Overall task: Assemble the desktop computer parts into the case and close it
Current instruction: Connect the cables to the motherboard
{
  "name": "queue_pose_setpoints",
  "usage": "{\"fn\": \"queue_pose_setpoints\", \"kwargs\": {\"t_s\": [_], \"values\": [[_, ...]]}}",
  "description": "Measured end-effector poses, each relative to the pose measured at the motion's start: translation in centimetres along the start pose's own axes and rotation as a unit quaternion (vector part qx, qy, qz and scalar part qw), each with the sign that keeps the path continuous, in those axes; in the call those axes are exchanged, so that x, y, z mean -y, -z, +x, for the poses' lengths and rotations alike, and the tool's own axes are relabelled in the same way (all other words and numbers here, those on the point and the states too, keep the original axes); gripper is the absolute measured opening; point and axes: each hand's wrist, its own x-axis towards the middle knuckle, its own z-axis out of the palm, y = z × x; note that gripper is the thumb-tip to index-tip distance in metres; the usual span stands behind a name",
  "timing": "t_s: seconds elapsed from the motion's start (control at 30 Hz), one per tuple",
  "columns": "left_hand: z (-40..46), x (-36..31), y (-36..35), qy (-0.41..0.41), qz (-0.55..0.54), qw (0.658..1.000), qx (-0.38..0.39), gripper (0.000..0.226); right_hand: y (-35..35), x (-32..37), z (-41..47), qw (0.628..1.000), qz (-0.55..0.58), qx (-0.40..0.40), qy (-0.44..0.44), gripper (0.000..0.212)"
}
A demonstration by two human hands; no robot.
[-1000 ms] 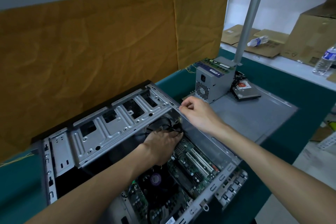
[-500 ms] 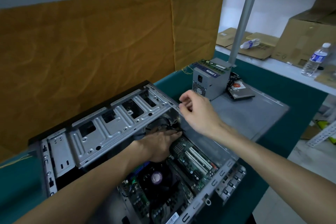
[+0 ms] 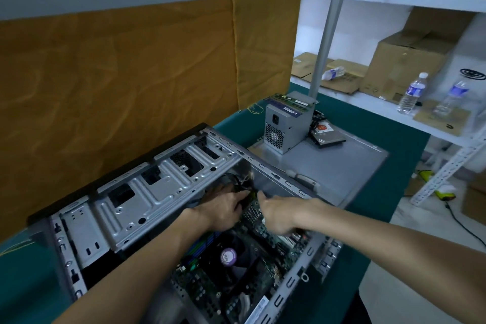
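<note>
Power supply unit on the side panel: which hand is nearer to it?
Right. The right hand is inside the case, below the power supply; the left hand lies farther left.

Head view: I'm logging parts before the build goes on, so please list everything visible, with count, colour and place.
computer case: one, silver-grey, open on the green table
motherboard: one, dark green, inside the case
cooler fan: one, black with purple hub, on the motherboard
power supply: one, grey, upright on the side panel
memory sticks: green, atop the power supply, count unclear
hard drive: one, dark, beside the power supply
water bottles: several, clear, on the shelves
cardboard boxes: several, brown, on the shelves
left hand: at black cables in the case
right hand: over the motherboard
</note>
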Motion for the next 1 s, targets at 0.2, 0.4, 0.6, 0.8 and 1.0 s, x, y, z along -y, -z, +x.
{"fn": "queue_pose_setpoints", "kwargs": {"t_s": [0.2,0.4,0.6,0.8,1.0], "values": [[-0.1,0.0,0.2,-0.028,-0.029,0.999,-0.009,0.049,0.4,0.4,2.1,1.0,0.022,0.006,-0.017,0.082],[0.1,0.3,0.1,-0.048,-0.046,0.998,-0.019,0.057,0.2,0.6,2.5,0.997,0.061,0.031,-0.017,0.088],[0.7,-0.3,0.1,-0.079,0.023,0.996,-0.044,0.058,0.0,0.4,3.2,0.996,0.063,0.059,-0.025,0.078],[0.4,-1.3,0.6,-0.077,0.106,0.989,-0.065,0.049,-0.1,0.4,2.5,0.998,0.061,-0.033,-0.002,0.018],[0.3,-1.0,1.0,-0.073,0.1,0.992,-0.035,0.051,-0.3,0.7,2.7,0.994,0.06,-0.091,0.014,0.011]]}}
